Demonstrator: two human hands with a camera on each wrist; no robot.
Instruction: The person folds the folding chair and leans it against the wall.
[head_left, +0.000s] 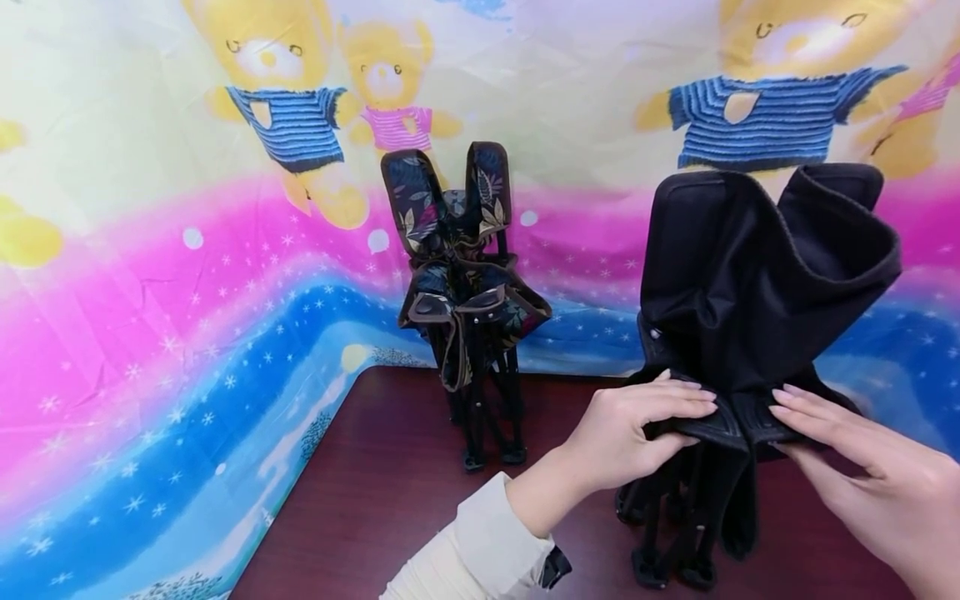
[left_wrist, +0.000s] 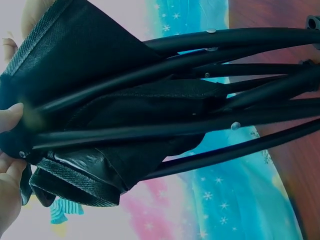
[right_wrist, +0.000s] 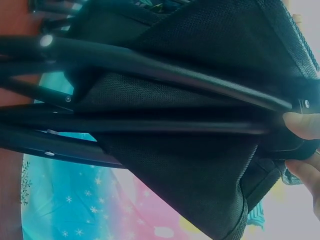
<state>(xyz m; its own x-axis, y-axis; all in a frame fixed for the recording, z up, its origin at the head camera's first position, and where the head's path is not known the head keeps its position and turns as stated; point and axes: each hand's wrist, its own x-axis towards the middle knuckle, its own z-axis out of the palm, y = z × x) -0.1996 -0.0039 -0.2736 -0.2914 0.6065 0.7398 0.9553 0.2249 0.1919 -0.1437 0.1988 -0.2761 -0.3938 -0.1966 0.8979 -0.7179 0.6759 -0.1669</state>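
Note:
A black folding chair [head_left: 720,300] stands upright on the table, its fabric back bunched and curved and its legs drawn close together. My left hand [head_left: 630,429] grips the left front corner of the fabric seat, fingers on top and thumb beneath. At the right front corner, my right hand [head_left: 877,471] holds on the same way. The two corners sit side by side between my hands. In the left wrist view, black tubes [left_wrist: 120,134] with rivets run from the held corner down to the feet. The right wrist view has my thumb [right_wrist: 302,125] against the other corner by a tube end.
A second folding chair [head_left: 411,196], with a dark leaf-patterned fabric, stands folded on the dark red table [head_left: 330,500] to the left and farther back. A colourful bear-print cloth [head_left: 285,275] hangs behind the table.

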